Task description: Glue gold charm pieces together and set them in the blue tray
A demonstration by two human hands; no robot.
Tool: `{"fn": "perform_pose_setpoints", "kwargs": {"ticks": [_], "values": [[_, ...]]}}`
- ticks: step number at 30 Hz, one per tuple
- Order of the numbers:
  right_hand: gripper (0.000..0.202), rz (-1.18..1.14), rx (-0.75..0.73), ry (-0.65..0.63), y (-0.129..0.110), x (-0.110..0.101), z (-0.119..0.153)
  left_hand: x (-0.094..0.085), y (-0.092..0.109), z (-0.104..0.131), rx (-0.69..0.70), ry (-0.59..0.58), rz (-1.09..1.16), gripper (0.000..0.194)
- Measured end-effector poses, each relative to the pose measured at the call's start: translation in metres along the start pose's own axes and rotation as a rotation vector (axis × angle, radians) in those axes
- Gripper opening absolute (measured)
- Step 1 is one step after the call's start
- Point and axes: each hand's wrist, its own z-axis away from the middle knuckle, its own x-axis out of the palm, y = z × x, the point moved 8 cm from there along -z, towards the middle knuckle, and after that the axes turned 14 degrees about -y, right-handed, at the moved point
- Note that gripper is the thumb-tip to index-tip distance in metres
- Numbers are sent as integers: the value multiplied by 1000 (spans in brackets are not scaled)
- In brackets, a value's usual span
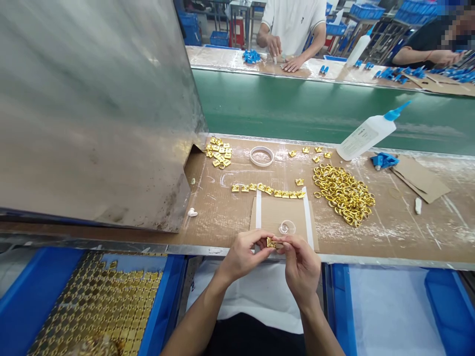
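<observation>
The cardboard pad [272, 212] with two white tape strips is the reference here. Just over its near edge, the left hand [243, 252] pinches a small gold piece [270, 243] between thumb and fingers; the right hand [303, 264] is closed on the other end of the same work, and whether it is one part or two joined cannot be told. On the pad, just beyond the fingers, sits a clear round dish [292, 224] with a small ring-like shape inside, too faint to identify. Along the pad's far edge, and running past it on the left, is a row of gold pieces [268, 190]. Beyond the pad lies a white ring [261, 164], and to the far left of the pad a cluster of gold pieces [221, 158]. Right of the pad is a heap of gold rings [345, 195]; beyond that, a translucent bottle [365, 137] with a blue nozzle leans, its fill level unclear. Nearer the person than the pad and to its left, a blue bin [172, 287] holds gold pieces in close rows, with a pale sheet [137, 262] showing at its far end. To the pad's near right, a second blue bin [451, 306] contains a white liner [389, 306].
</observation>
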Motion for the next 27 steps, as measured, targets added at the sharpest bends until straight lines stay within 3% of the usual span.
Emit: {"fn": "perform_pose_setpoints", "kwargs": {"ticks": [27], "values": [[17,-24,43,21,4,0,2,1,-2,-1,-27,-22,33,17]]}}
